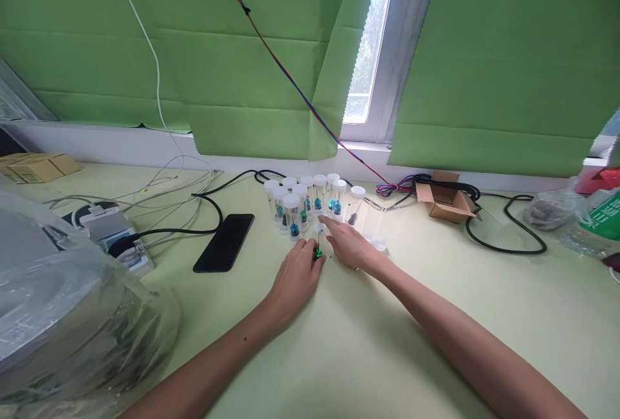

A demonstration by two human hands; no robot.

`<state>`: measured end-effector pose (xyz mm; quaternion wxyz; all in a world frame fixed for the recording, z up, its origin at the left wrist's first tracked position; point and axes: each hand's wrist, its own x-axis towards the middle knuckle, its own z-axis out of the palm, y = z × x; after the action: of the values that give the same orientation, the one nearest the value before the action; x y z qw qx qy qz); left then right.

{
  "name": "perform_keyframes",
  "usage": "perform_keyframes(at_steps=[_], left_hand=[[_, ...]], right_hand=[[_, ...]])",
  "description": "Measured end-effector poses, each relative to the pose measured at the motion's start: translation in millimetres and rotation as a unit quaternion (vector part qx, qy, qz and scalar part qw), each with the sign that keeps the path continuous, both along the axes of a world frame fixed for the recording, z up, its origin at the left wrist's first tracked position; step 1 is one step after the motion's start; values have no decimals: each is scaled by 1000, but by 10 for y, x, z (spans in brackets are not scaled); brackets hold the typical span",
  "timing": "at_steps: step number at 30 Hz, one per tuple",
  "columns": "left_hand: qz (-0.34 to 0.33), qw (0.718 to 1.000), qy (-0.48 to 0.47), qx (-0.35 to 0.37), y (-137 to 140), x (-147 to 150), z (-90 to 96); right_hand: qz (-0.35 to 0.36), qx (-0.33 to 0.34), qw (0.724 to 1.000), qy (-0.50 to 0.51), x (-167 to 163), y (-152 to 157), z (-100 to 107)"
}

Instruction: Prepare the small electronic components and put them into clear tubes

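My left hand (299, 272) is closed around the lower part of a small clear plastic vial (319, 233), which stands on the table. Inside it is a thin dispensing needle with a green hub (318, 254). My right hand (346, 243) is at the top of the same vial, index finger behind its pale upper end and thumb on the near side. Just behind my hands stands a group of capped clear vials (292, 215) holding needles with blue, green and dark hubs. One vial with a dark-hubbed needle (353, 218) is just beyond my right hand.
Left of the vials lies a black phone (223, 243), with a power strip (126, 245) and cables beyond it. A large clear plastic bag (72, 316) fills the left front. Loose white caps (378, 245), an open cardboard box (445, 203) and a bottle (593, 228) are on the right.
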<state>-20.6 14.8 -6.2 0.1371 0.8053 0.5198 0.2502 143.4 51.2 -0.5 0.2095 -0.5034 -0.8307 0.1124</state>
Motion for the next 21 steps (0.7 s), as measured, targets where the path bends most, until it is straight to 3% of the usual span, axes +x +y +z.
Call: perform_keyframes(at_steps=[7, 21], left_hand=[[-1, 1000, 1, 2, 1, 6, 15], [0, 1000, -9, 3, 11, 1, 2]], right_hand=[[-2, 19, 999, -27, 32, 44, -55], [-7, 2, 999, -46, 126, 18, 182]])
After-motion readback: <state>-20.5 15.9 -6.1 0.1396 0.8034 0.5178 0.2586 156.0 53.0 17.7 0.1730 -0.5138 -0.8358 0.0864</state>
